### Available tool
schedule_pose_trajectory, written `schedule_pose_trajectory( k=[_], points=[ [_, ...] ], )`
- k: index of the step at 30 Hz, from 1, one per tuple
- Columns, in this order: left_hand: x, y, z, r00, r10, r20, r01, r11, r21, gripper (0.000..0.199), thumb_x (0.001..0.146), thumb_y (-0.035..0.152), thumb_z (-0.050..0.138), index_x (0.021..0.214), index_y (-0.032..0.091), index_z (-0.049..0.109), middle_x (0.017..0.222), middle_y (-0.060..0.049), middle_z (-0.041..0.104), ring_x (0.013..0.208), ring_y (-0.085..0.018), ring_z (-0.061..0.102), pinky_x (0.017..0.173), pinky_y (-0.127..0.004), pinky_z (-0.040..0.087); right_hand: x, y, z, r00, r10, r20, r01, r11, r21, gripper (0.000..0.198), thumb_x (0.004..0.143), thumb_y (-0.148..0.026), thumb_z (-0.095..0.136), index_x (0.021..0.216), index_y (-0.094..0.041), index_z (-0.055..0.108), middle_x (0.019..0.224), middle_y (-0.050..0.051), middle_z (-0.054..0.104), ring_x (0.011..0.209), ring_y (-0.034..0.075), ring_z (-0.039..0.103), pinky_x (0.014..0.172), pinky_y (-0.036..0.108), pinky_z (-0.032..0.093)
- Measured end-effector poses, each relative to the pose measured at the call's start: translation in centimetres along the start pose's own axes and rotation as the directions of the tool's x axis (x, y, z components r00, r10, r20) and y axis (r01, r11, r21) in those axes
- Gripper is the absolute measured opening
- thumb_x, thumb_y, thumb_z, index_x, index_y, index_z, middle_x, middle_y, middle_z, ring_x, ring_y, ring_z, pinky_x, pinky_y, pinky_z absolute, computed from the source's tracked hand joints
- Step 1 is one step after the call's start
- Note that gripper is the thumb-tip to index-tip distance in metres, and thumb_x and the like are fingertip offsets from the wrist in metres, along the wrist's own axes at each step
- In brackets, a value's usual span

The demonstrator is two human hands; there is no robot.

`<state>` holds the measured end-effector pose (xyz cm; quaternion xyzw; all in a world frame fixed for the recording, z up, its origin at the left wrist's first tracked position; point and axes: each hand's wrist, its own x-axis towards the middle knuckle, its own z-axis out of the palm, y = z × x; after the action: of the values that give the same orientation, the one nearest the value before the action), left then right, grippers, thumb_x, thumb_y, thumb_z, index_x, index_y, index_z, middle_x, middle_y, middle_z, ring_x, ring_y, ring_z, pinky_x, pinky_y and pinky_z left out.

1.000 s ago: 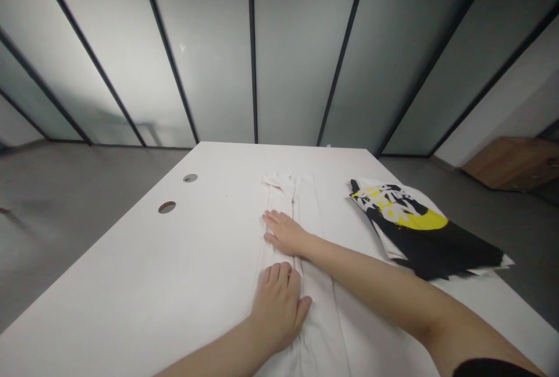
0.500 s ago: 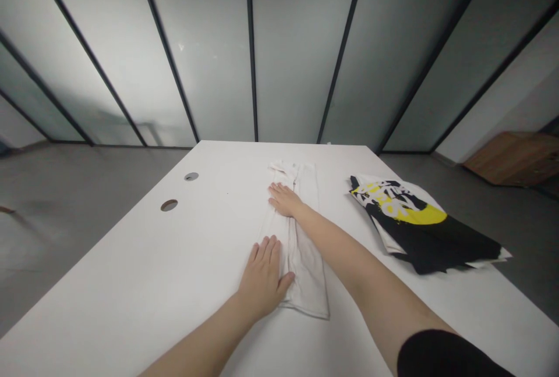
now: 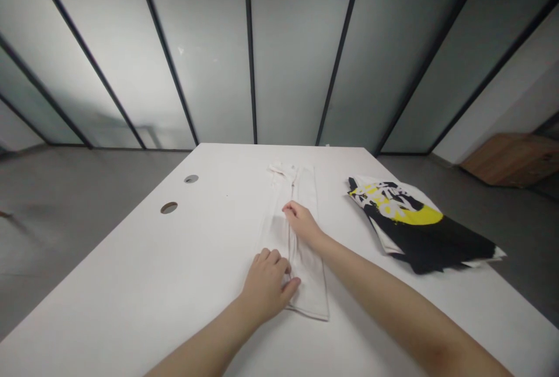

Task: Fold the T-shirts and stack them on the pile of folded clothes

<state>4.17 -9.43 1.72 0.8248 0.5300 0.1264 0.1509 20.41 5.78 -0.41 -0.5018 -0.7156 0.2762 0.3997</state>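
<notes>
Head view: our right hand (image 3: 302, 224) pinches the white garment (image 3: 311, 285), judged soft, light, best gripped between hands; our left hand (image 3: 267, 285) rests released.

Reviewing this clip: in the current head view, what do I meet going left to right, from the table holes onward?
By their middles: nearer table hole, farther table hole, left hand, right hand, black-and-yellow printed cloth, brown wooden furniture. The white garment overlaps both hands, so I leave it out.
</notes>
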Motion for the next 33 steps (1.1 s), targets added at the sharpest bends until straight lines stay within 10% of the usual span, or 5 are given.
schedule_pose_trajectory(
  k=[12,18,25,33],
  points=[
    [0.4,0.1,1.0,0.999,-0.048,0.008,0.048,0.998,-0.042,0.015,0.096,0.022,0.058,0.082,0.021,0.065,0.089,-0.005,0.071,0.088,-0.023,0.061,0.08,-0.036,0.043,-4.4,2.2,-2.1,0.977,-0.179,0.112,0.199,0.958,-0.206,0.027,0.071,0.001,0.051,0.082,-0.023,0.057,0.092,0.003,0.058,0.09,0.021,0.057,0.084,0.033,0.047],
    [0.4,0.0,1.3,0.999,-0.05,0.006,0.05,0.999,-0.005,0.017,0.095,0.021,0.056,0.081,0.021,0.065,0.086,-0.007,0.07,0.087,-0.024,0.062,0.079,-0.036,0.042,-5.0,1.1,-2.1,0.949,-0.203,0.24,0.266,0.925,-0.271,0.013,0.087,-0.017,0.068,0.099,-0.022,0.068,0.109,0.007,0.069,0.108,0.025,0.061,0.1,0.041,0.047],
    [0.0,0.4,0.6,0.992,-0.094,0.086,0.098,0.994,-0.041,0.016,0.092,0.019,0.056,0.077,0.022,0.059,0.083,-0.006,0.069,0.085,-0.024,0.063,0.077,-0.035,0.042,-4.9,0.9,-2.2,0.918,-0.04,0.395,0.199,0.907,-0.37,0.07,0.093,-0.043,0.072,0.156,-0.022,0.051,0.167,0.014,0.043,0.159,0.034,0.031,0.129,0.055,0.021],
    [-0.7,1.1,0.4,0.986,-0.125,0.109,0.147,0.961,-0.233,0.032,0.091,0.024,0.066,0.121,0.022,0.054,0.107,-0.005,0.071,0.102,-0.025,0.065,0.085,-0.035,0.046,-5.0,0.9,-2.1,0.911,0.001,0.413,0.178,0.901,-0.396,0.065,0.098,-0.048,0.064,0.158,-0.025,0.051,0.172,0.011,0.035,0.162,0.032,0.024,0.131,0.055,0.016]
  ],
)
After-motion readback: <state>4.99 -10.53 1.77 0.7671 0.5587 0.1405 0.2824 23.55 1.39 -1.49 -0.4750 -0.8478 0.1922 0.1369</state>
